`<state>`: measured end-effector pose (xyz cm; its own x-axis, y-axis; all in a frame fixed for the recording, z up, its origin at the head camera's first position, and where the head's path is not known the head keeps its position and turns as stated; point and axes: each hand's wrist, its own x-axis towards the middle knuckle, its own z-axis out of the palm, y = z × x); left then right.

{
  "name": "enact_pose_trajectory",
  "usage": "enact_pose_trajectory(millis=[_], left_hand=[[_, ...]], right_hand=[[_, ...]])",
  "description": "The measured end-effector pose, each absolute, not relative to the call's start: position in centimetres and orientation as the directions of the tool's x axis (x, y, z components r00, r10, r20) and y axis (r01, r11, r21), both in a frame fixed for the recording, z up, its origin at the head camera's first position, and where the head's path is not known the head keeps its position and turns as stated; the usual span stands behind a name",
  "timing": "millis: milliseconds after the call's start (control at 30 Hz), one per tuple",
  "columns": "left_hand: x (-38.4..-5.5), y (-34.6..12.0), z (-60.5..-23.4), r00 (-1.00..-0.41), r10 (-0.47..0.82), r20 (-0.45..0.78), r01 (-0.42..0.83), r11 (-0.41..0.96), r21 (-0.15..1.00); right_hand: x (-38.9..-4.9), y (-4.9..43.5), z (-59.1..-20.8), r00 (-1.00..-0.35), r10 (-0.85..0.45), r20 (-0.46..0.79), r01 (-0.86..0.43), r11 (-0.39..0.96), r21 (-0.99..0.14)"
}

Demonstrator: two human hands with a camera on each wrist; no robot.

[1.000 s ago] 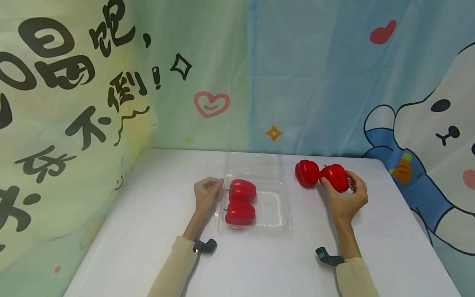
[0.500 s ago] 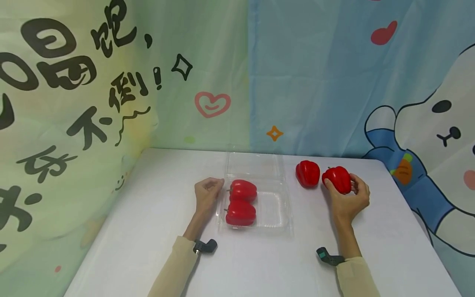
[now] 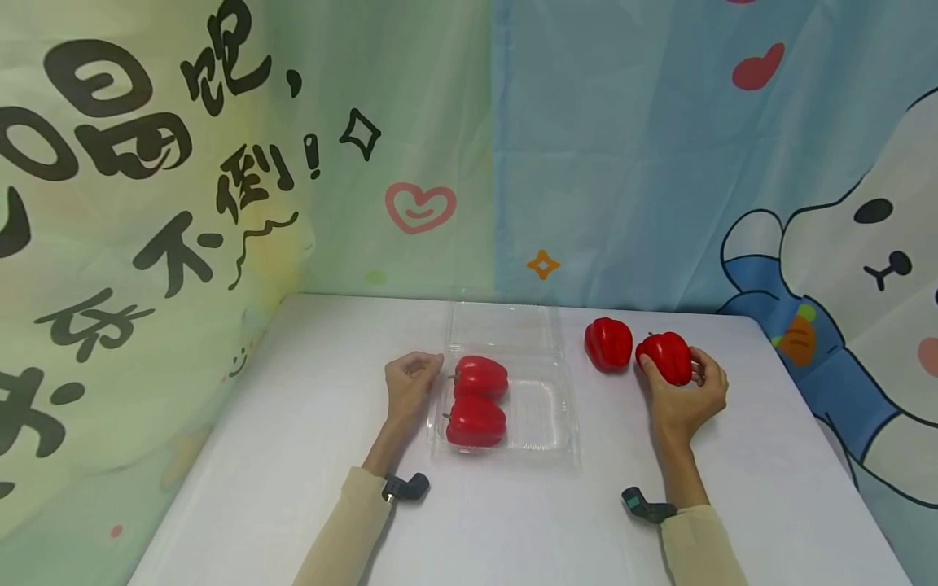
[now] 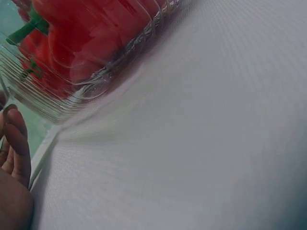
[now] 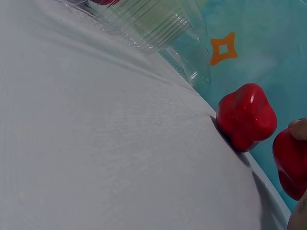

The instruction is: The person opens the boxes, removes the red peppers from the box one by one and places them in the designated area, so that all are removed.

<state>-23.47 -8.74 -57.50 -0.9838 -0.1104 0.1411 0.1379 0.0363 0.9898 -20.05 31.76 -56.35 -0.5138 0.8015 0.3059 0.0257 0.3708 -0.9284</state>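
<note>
The right grip (image 3: 685, 405), right of centre in the frame, has its thumb and fingers round the held pepper (image 3: 665, 359), a red one whose stem end points to the upper left and whose body slants down to the right. My cameras don't let me tell whether it rests on the table (image 3: 278, 464) or hangs just off it. My left grip (image 3: 410, 389), left of centre, pinches the left rim of the transparent container (image 3: 542, 415). The relation I'd steer by: the container lies left of the held pepper and lower in the frame, well apart. The loose pepper (image 3: 608, 344) stands just left of the held one. The upper pepper (image 3: 480, 378) and lower pepper (image 3: 475, 422) fill the container's left half, stems to the left, long axes across the frame; its lid (image 3: 501, 327) lies folded back toward the top. The right grip is nearer to both peppers outside, the left to both inside. Against a second ago, when the held pepper touched the loose one, I now see a narrow gap, and it sits slightly lower; the left grip and the container look unmoved.
</note>
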Motion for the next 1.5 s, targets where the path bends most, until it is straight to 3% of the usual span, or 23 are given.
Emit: enact_pose_trajectory(millis=[1500], left_hand=[[-23.2, -8.7, -57.2, -0.987, -0.100, 0.128, 0.123, 0.054, 0.991]], right_hand=[[-22.4, 32.0, -57.1, -0.508, 0.823, 0.254, 0.094, 0.346, -0.933]])
